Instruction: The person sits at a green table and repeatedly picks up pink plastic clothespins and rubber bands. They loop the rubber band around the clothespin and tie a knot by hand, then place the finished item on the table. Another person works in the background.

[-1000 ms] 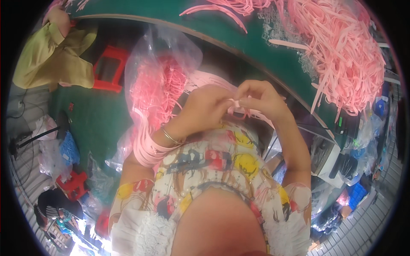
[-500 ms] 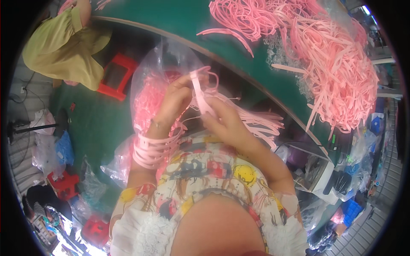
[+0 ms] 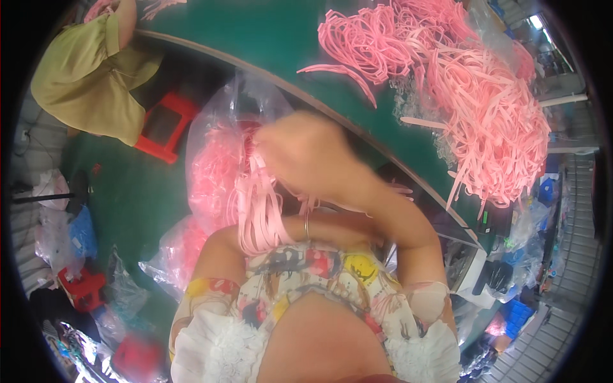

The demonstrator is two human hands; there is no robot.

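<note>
Looped pink straps (image 3: 263, 217) hang around my left forearm and draw together upward under the fingers of my right hand (image 3: 303, 153). That hand is blurred but looks closed on the straps' upper ends. My left arm lies across my lap, a thin bracelet (image 3: 307, 225) at its wrist. Near the right forearm, my left hand (image 3: 361, 230) is smeared and partly covered, so its fingers cannot be made out. Behind the straps, a clear plastic bag (image 3: 199, 137) holds a mass of pink strips (image 3: 214, 172).
A large tangled heap of pink straps (image 3: 491, 121) covers the right of the green table (image 3: 255, 38), whose curved edge runs in front of me. At the far left is a person in olive clothing (image 3: 89, 83), near a red stool (image 3: 182, 112). Plastic bags (image 3: 124, 281) lie on the floor.
My hands have parted from the single pink strap between them. My left arm has swung right across my lap; my right hand has moved left to the loops on that forearm.
</note>
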